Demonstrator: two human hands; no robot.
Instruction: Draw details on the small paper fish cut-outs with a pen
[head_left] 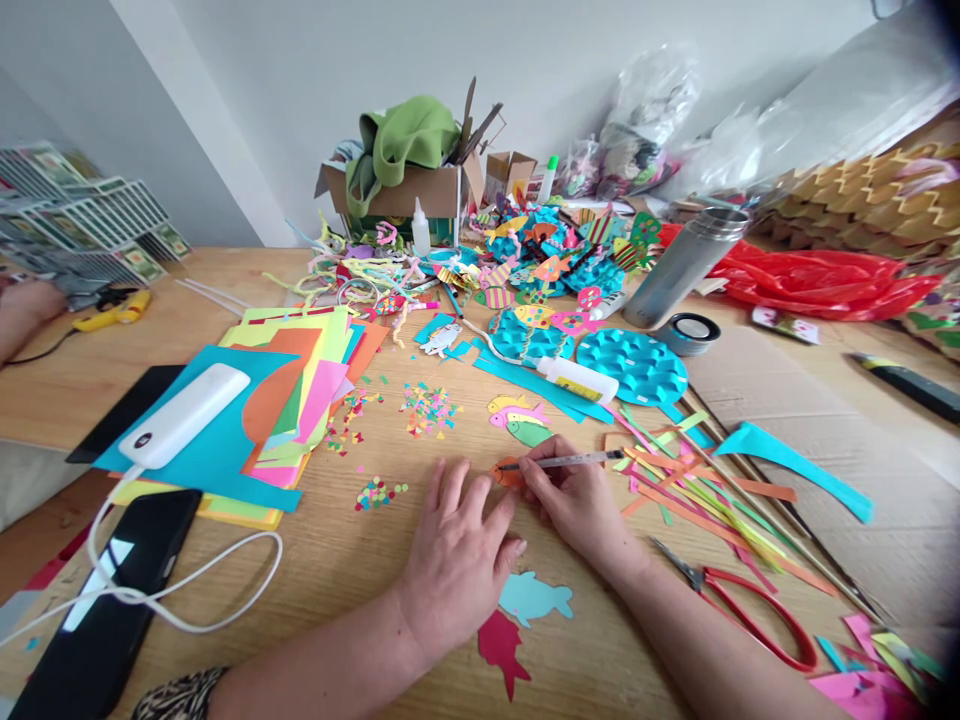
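Observation:
My right hand [574, 505] grips a slim pen [574, 460], its tip over a small orange paper cutout [503, 474] on the wooden table. Beside that cutout my left hand [459, 535] lies palm down, fingers spread, the fingertips close to its edge. Part of the orange piece is hidden by my hands. Below them lie a light blue paper fish [534, 597] and a dark red paper fish [504, 645]. Beyond my hands rest yellow, pink and green paper fish [531, 432]. Paper confetti [427, 408] and small round dots [379, 492] are scattered to the left.
Red-handled scissors [739, 600] and paper strips [720, 480] lie right. Coloured sheets [281, 480], a white power bank [184, 415] and a phone [105, 600] are left. Behind stand a glue bottle [577, 380], blue discs [634, 368] and a metal flask [682, 270]. Another person's hand [30, 310] is far left.

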